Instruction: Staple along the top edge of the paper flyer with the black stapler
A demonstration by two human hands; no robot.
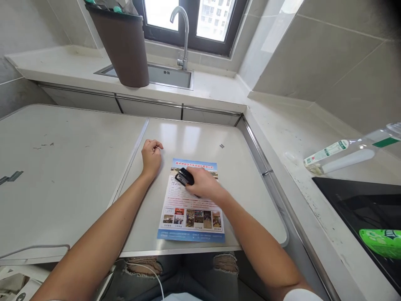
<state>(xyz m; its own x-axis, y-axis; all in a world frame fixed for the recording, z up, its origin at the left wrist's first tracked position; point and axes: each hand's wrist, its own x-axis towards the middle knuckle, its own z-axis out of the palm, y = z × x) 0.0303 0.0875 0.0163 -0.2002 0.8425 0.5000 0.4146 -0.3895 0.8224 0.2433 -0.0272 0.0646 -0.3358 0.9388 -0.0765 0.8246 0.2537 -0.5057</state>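
Note:
My right hand point(203, 183) is closed around a small black stapler point(184, 177), which it holds over the upper part of a printed flyer point(191, 234). The flyer lies flat on the white tabletop, with blue bands at its top and bottom and a row of photos near its lower edge. Part of the printed text is hidden by the hand and stapler. My left hand point(151, 158) rests on the table to the left of the flyer, fingers curled loosely and holding nothing. Beyond the flyer, on the right, lie small strips of staples point(222, 146).
A brown trash bin point(125, 50) stands by the sink point(171, 76) and its faucet point(185, 37). On the right counter are a clear plastic bottle point(357, 152), a black cooktop point(354, 205) and a green packet point(380, 242). Dark grey strips point(14, 176) lie far left.

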